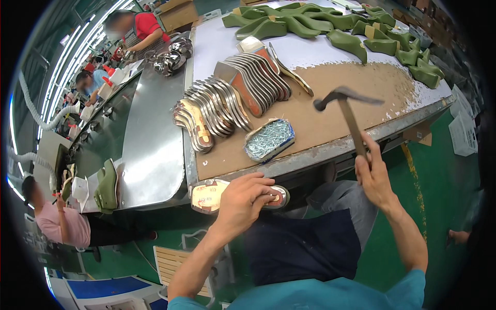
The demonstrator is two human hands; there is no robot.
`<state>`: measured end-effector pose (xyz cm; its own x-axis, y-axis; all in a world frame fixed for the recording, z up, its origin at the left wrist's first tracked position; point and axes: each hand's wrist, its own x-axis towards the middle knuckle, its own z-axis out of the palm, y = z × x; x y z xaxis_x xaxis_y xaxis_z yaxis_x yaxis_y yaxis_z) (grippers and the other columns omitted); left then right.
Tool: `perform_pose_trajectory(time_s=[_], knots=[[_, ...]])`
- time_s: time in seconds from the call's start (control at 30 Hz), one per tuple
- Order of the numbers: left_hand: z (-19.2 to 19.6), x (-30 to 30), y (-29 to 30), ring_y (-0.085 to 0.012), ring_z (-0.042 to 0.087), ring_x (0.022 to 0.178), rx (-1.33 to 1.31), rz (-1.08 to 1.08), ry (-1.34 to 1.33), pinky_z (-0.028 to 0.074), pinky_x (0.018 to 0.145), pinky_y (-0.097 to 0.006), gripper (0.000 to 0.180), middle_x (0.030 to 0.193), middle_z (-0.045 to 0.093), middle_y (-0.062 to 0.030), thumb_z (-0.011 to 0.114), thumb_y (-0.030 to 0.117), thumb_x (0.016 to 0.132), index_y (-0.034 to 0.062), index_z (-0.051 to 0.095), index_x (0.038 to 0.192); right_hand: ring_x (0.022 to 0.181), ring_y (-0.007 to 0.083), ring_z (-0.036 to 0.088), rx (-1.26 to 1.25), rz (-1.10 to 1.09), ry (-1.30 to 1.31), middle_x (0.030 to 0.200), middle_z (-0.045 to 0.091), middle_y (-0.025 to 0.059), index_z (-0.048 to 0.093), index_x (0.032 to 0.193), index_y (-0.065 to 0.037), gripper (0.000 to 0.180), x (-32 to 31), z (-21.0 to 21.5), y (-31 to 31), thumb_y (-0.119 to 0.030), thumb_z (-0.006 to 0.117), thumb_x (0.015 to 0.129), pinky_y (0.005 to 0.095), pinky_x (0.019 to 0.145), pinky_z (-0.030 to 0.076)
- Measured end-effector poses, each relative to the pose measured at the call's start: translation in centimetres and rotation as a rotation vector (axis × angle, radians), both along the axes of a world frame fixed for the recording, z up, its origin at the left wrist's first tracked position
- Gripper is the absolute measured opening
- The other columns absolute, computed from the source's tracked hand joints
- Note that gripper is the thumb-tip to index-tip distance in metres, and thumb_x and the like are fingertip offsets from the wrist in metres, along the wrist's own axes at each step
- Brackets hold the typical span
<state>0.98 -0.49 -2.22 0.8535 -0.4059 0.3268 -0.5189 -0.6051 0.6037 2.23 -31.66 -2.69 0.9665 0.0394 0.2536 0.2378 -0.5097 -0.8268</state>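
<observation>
A: Where is the person's left hand?

B: It lies on top of a shoe insole on its last, just below the front edge of the workbench. The fingers curl over the piece and press it down; the fingertips sit near its right end.

A: And the right hand?

B: It is raised to the right, fingers wrapped tight around the handle of a hammer. The hammer's head hangs in the air above the brown worn patch of the bench, well apart from the insole.

A: What lies on the bench itself?

B: A small open box of nails sits near the front edge, just above the left hand. Behind it a long fanned row of metal-edged insoles leans one on another. At the far end is a heap of green shoe lasts.

A: Anything off to the side?

B: A steel conveyor table runs along the left, with a green last at its near corner. Other people work along it: one in a red top at the far end, another in a pink shirt at the lower left.
</observation>
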Motion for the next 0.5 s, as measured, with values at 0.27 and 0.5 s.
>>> perform_pose_trajectory(time_s=[0.27,0.5], knots=[[-0.6,0.0,0.7,-0.0296,0.060,0.106,-0.040,-0.017,-0.019,0.048,0.090,-0.039,0.014,0.100,0.068,-0.0082,0.071,0.003,0.073,0.0074,0.070,0.087,0.072,0.0219,0.064,-0.009,0.311,-0.167,0.091,0.064,0.0154,0.046,0.131,-0.003,0.042,-6.3,6.0,1.3,-0.003,0.055,0.090,0.0284,0.067,0.050],[-0.7,0.6,1.1,-0.0304,0.061,0.102,0.031,-0.103,-0.100,0.050,0.085,-0.038,0.022,0.101,0.066,-0.0093,0.073,0.008,0.071,0.0043,0.067,0.091,0.057,0.0291,0.057,-0.197,0.373,-0.099,0.075,0.060,0.0117,0.055,0.125,-0.012,0.044,-8.0,4.9,4.0,-0.002,0.063,0.083,0.0348,0.050,0.048]])
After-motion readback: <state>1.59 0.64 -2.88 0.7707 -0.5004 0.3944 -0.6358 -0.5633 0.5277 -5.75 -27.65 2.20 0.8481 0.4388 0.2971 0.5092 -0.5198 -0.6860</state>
